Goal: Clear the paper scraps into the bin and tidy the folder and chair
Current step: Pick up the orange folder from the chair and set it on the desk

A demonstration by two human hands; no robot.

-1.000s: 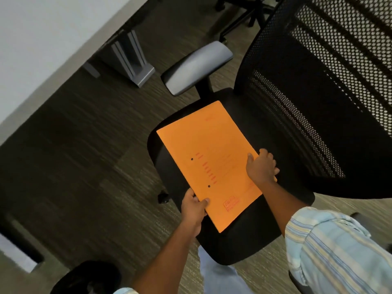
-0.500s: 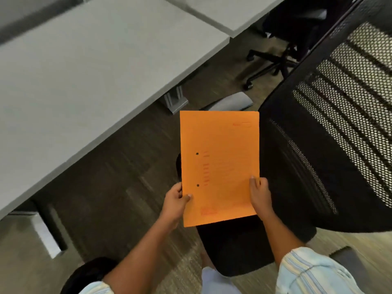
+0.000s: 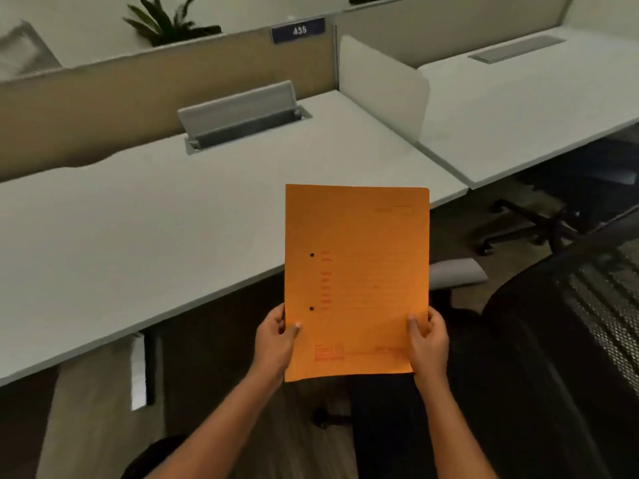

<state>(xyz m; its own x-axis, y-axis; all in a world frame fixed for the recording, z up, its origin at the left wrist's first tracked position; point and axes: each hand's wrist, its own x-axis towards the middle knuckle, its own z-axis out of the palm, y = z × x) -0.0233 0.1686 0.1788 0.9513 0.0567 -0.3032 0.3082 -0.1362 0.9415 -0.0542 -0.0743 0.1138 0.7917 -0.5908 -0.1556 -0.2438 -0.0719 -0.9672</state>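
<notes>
Lifted clear of the chair (image 3: 539, 357) seat since a second ago, the orange folder (image 3: 356, 281) now hangs upright in the air, its upper part in front of the white desk (image 3: 138, 236) edge. Left hand (image 3: 275, 344) pinches the lower left edge, thumb on the front face. Right hand (image 3: 427, 344) grips the lower right edge likewise. Chair sits just right of the folder, mesh back nearest the camera. Desk's cable hatch (image 3: 238, 114) stands open; a sign (image 3: 298, 30) on the partition reads 436.

"435" on partition sign (image 3: 298, 30)
</notes>
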